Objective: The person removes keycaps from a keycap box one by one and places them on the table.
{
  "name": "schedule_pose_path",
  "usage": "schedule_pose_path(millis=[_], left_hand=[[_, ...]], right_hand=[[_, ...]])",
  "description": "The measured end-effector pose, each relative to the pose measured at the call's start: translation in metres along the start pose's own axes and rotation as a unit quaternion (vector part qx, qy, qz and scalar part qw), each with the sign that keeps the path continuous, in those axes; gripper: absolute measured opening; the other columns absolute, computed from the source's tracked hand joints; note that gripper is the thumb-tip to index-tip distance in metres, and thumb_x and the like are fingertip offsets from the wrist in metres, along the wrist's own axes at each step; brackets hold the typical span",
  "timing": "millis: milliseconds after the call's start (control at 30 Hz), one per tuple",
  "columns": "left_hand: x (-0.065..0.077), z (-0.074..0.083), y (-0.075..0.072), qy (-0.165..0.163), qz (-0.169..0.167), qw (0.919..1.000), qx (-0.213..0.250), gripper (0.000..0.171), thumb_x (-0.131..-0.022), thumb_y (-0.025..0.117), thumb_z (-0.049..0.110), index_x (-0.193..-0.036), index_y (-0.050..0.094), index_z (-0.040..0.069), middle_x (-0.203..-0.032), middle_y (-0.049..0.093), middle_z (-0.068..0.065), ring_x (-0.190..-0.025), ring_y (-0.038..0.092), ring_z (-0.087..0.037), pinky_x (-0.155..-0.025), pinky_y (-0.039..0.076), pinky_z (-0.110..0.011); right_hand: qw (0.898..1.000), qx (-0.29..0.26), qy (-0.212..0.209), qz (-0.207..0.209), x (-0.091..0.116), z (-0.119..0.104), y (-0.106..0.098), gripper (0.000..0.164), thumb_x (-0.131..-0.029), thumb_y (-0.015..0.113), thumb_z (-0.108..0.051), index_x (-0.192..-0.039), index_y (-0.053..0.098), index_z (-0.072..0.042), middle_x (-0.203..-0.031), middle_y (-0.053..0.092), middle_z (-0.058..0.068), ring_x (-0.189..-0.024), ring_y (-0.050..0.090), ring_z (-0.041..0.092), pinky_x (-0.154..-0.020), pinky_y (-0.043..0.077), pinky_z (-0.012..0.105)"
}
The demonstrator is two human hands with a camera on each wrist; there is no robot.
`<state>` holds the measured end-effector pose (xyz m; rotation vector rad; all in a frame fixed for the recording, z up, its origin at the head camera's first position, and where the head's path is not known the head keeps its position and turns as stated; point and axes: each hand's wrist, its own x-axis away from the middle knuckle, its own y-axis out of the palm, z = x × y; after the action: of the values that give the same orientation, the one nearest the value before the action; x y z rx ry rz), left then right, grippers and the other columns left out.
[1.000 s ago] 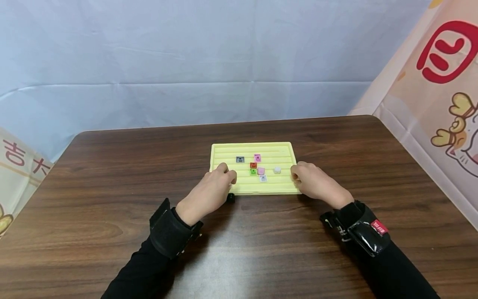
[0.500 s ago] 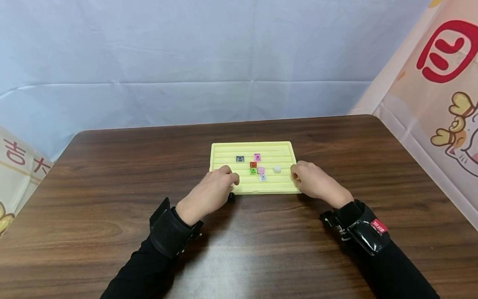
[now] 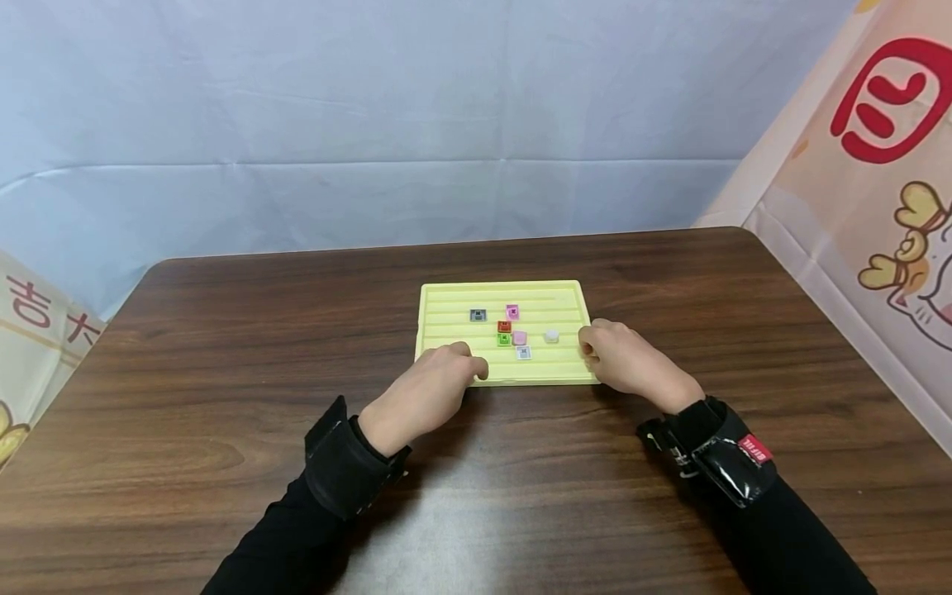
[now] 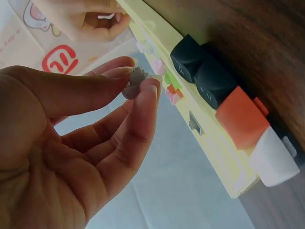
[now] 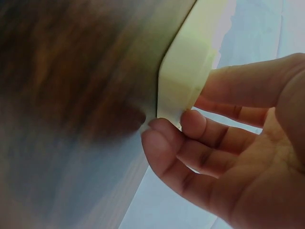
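Note:
My left hand is over the front left part of a pale yellow ridged board. Between thumb and fingertips it pinches a small grey keycap, partly hidden by the fingers. At the board's right edge, my right hand grips the corner, thumb on the upper side and fingers curled at the rim, as the right wrist view shows. Small keycaps lie on the board: grey, bright pink, red, green, pale pink, white and pale grey.
Beside the board's edge in the left wrist view stand black keycaps, an orange-red one and a white one; my left hand hides them from the head view. The brown wooden table meets a pale cloth backdrop.
My left hand has moved right and slightly toward me, over the board's front edge, covering the black piece that showed there. The right hand and board have stayed in place.

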<state>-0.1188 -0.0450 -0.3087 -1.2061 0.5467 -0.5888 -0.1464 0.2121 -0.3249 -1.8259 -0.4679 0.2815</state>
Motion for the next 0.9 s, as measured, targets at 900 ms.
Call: schedule_pose_path(millis=[900], left_hand=[[-0.003, 0.010, 0.012, 0.054, -0.007, 0.9963, -0.067, 0.010, -0.080, 0.069, 0.005, -0.088, 0.066, 0.010, -0.076, 0.050, -0.002, -0.066, 0.052, -0.015, -0.057, 0.042, -0.023]], right_hand=[[1.000, -0.013, 0.005, -0.006, 0.000, 0.000, -0.001, 0.012, -0.085, 0.054, 0.007, -0.078, 0.052, -0.003, -0.072, 0.042, 0.006, -0.063, 0.035, 0.018, -0.056, 0.031, 0.030]])
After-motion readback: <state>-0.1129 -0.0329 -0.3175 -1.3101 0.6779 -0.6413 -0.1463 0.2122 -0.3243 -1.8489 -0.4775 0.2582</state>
